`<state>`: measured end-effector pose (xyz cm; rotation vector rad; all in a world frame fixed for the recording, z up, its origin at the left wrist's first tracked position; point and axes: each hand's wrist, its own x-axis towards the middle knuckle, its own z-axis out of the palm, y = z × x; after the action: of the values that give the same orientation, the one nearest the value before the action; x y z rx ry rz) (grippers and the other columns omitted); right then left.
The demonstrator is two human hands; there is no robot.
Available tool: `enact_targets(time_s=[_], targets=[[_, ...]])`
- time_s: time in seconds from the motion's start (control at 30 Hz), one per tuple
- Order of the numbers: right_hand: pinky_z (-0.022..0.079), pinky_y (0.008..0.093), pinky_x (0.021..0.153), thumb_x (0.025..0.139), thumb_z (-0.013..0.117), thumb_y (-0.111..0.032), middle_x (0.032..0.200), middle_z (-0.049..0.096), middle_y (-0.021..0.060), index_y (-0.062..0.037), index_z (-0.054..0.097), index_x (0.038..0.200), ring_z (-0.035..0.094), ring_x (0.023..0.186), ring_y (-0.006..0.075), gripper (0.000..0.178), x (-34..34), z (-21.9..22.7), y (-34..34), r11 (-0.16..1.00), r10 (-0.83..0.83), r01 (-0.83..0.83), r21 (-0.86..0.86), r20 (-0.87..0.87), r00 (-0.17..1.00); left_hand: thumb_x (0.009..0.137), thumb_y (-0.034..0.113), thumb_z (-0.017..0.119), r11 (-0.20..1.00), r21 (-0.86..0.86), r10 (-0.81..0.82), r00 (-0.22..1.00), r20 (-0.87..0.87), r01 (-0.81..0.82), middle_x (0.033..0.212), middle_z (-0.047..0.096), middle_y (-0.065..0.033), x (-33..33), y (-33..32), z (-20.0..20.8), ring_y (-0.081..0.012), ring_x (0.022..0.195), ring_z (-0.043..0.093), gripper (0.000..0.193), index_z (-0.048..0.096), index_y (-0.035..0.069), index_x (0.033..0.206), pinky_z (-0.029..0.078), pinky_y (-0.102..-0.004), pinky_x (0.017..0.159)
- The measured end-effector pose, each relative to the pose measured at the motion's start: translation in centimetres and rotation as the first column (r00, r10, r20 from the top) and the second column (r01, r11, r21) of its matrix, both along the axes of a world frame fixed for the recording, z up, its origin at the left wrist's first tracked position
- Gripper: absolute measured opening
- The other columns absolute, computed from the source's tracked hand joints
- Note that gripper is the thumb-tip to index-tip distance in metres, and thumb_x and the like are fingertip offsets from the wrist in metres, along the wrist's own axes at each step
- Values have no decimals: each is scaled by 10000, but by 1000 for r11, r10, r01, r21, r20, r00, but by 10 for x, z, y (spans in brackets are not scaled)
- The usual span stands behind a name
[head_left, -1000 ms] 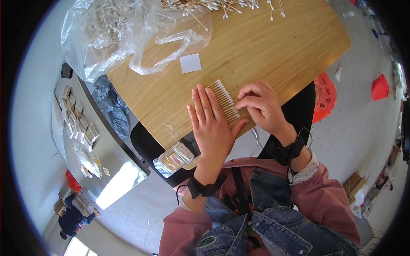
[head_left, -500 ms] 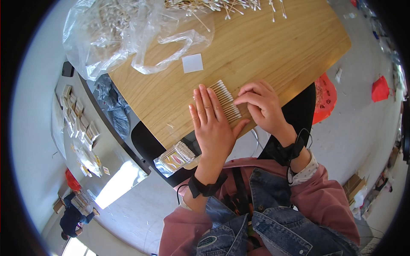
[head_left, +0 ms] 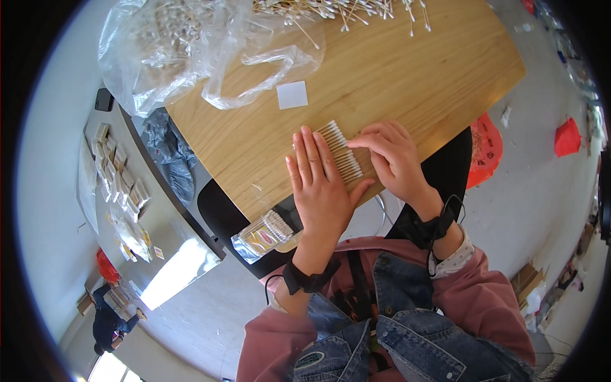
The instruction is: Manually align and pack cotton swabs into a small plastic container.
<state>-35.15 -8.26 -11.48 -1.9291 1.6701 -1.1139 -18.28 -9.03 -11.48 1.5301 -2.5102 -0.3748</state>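
Observation:
A flat row of white-tipped cotton swabs (head_left: 347, 159) lies side by side near the front edge of the wooden table. My left hand (head_left: 323, 191) rests flat over the row's left part, its fingers stretched out and thumb apart, hiding the swabs' left ends. From the right, my right hand (head_left: 398, 162) reaches in with bent fingers, and a fingertip touches the swab heads at the row's right side. Anything pinched there is too small to make out. Beside my left wrist, a clear pack of cotton swabs (head_left: 266, 235) sits at the table corner.
A clear plastic bag (head_left: 159, 57) full of swabs sprawls at the far left, with loose swabs (head_left: 350, 9) along the far edge. A white square card (head_left: 292, 95) lies between. Packed boxes (head_left: 118, 169) stand on a side table; a person (head_left: 111, 318) is at lower left.
My right fingertips have shifted slightly up along the swab heads. My left hand stays flat on the row. The whole view has moved a little.

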Motion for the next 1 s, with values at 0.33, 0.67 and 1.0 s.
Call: enact_targets(time_s=[0.33, 0.67, 1.0], targets=[[468, 406, 792, 785, 609, 43, 914, 612, 57, -132, 697, 1019, 587, 884, 285, 305, 4, 2, -2, 999, -32, 33, 23, -35, 999, 807, 662, 672, 1000, 11, -4, 1000, 0, 4, 1610, 219, -294, 1, 0, 0, -412, 1521, 182, 1146, 230, -117, 1522, 170, -529, 1220], [467, 405, 766, 820, 655, -13, 889, 602, 39, -120, 666, 940, 592, 874, 273, 161, 8, 9, -14, 994, -58, 53, 99, 45, 997, 822, 673, 645, 1000, -1, -4, 1000, -8, 4, 1611, 214, -296, 1, 0, -1, -414, 1522, 178, 1130, 235, -113, 1522, 176, -533, 1216], [472, 392, 769, 803, 729, -84, 899, 596, 44, -100, 645, 827, 603, 886, 258, 89, 9, 11, -53, 999, 53, -53, -6, -67, 996, 791, 757, 585, 999, -37, 18, 999, 29, -17, 1602, 268, -277, -2, 2, -2, -387, 1514, 231, 1142, 325, -99, 1501, 223, -523, 1202]])
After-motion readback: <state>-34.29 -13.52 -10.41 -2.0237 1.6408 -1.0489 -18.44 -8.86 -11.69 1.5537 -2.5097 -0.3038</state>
